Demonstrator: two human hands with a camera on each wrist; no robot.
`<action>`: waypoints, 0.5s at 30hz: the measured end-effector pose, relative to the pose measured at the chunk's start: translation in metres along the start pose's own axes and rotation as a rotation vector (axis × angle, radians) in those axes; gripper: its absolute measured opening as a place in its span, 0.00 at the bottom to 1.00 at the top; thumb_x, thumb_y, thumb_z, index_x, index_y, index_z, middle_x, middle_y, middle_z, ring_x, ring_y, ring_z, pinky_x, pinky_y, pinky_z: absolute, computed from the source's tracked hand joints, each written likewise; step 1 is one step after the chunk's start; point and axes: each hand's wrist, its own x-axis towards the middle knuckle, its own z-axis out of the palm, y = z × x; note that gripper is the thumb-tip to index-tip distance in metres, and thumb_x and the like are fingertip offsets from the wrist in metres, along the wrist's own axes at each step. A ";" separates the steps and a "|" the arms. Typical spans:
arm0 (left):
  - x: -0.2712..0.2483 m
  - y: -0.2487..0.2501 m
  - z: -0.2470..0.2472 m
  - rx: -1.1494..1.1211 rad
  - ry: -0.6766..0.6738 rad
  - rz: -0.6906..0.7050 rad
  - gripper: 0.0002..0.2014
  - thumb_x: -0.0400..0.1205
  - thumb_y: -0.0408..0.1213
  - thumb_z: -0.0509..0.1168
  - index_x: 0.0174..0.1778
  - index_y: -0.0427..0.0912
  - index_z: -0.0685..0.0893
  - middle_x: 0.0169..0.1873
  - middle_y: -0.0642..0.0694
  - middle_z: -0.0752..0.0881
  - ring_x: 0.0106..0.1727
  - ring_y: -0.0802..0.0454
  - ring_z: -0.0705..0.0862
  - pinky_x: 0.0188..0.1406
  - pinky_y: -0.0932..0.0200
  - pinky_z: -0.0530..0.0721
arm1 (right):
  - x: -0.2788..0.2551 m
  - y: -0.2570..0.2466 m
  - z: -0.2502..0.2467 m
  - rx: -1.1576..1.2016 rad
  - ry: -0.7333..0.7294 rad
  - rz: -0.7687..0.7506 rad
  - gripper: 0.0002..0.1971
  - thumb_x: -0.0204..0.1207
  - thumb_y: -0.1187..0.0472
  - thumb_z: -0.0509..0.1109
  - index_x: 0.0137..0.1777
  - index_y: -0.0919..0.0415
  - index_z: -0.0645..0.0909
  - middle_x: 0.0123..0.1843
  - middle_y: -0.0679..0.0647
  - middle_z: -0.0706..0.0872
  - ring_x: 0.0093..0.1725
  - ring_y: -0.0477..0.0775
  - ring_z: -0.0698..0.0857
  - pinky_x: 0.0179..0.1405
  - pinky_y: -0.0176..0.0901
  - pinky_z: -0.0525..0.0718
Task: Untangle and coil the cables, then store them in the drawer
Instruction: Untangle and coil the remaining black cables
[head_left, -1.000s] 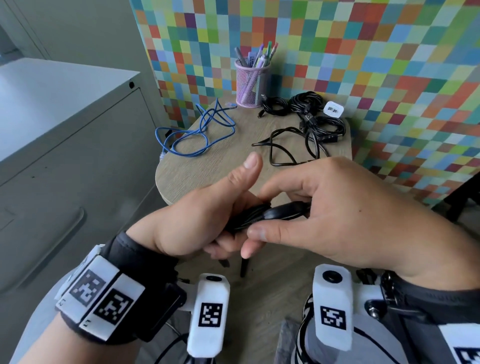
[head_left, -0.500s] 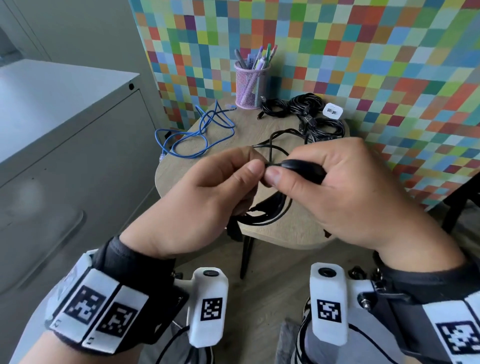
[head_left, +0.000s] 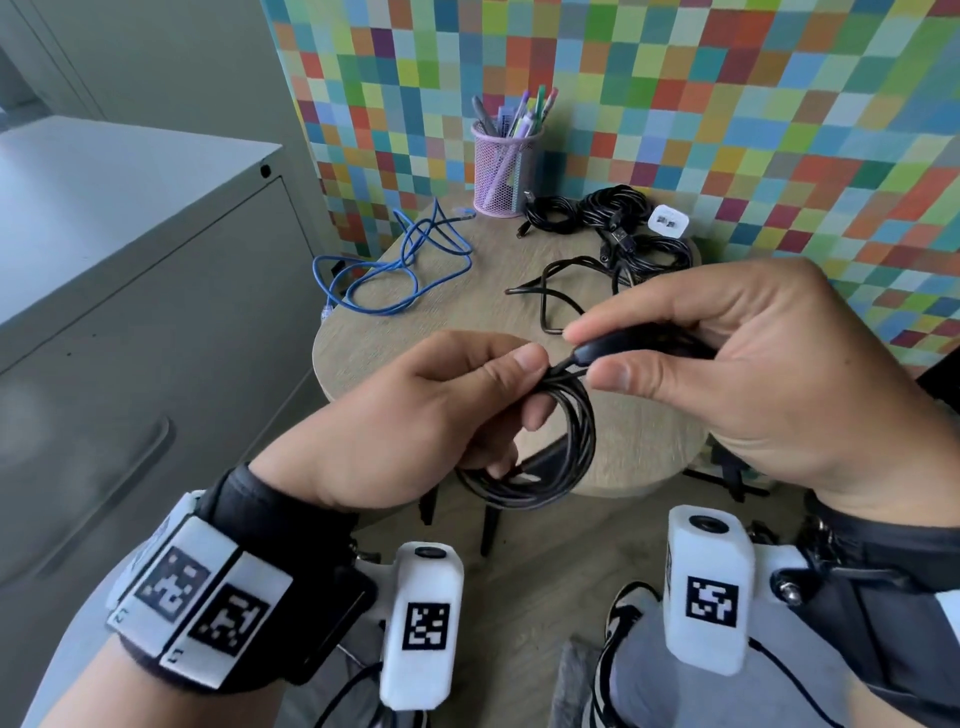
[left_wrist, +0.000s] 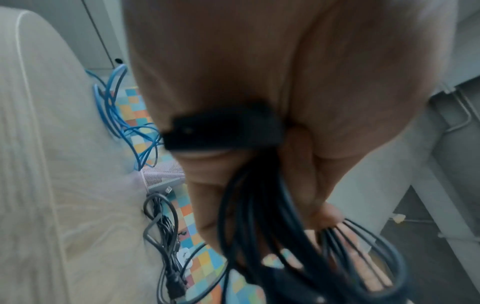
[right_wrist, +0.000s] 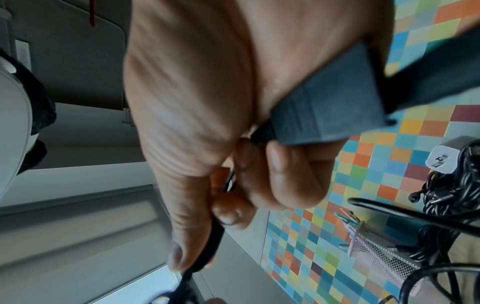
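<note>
Left hand (head_left: 426, 410) curled round the gathered loops of one black cable (head_left: 566, 447), I hold the coil just in front of the desk (head_left: 415, 353) edge while my right hand (head_left: 727, 374) pinches the cable's thick black end piece (head_left: 613, 347) between thumb and fingers, right at the top of the coil. From the left wrist view, several strands hang bunched under my fingers (left_wrist: 319, 207); the picture is blurred, so I cannot tell whether the end is being tucked through or wrapped around. This cable looks nearly coiled, by my reckoning, with only its tail left to secure. Beyond it, a loose black loop (head_left: 550, 301) sprawls mid-desk, and the blue cable (head_left: 395, 270) lies uncoiled at the far left, partly over the edge. At the back, near the pen cup (head_left: 501, 171), a heap of black cables (head_left: 613, 223) with a white charger plug (head_left: 668, 222) awaits sorting. The grey cabinet's drawer (head_left: 119, 415) to my left is closed; nothing appears stored yet.
</note>
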 end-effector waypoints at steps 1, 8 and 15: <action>-0.001 0.001 0.001 -0.074 -0.029 -0.004 0.20 0.88 0.44 0.56 0.32 0.46 0.83 0.23 0.47 0.64 0.24 0.35 0.59 0.30 0.65 0.76 | 0.001 0.000 0.001 0.039 0.010 -0.008 0.13 0.69 0.58 0.81 0.54 0.54 0.92 0.48 0.44 0.96 0.49 0.41 0.94 0.50 0.29 0.87; -0.004 0.009 0.013 -0.412 0.006 0.100 0.19 0.87 0.44 0.55 0.32 0.45 0.82 0.25 0.46 0.58 0.23 0.50 0.55 0.29 0.61 0.79 | 0.008 0.019 0.018 0.140 0.135 -0.036 0.13 0.80 0.55 0.76 0.63 0.47 0.91 0.43 0.40 0.93 0.35 0.53 0.83 0.35 0.49 0.84; 0.007 0.001 0.013 -0.450 0.225 0.174 0.19 0.89 0.47 0.54 0.35 0.43 0.77 0.25 0.49 0.64 0.23 0.53 0.59 0.34 0.54 0.73 | 0.018 0.035 0.050 0.349 0.307 0.060 0.16 0.81 0.77 0.74 0.63 0.62 0.91 0.43 0.50 0.95 0.34 0.51 0.91 0.31 0.45 0.90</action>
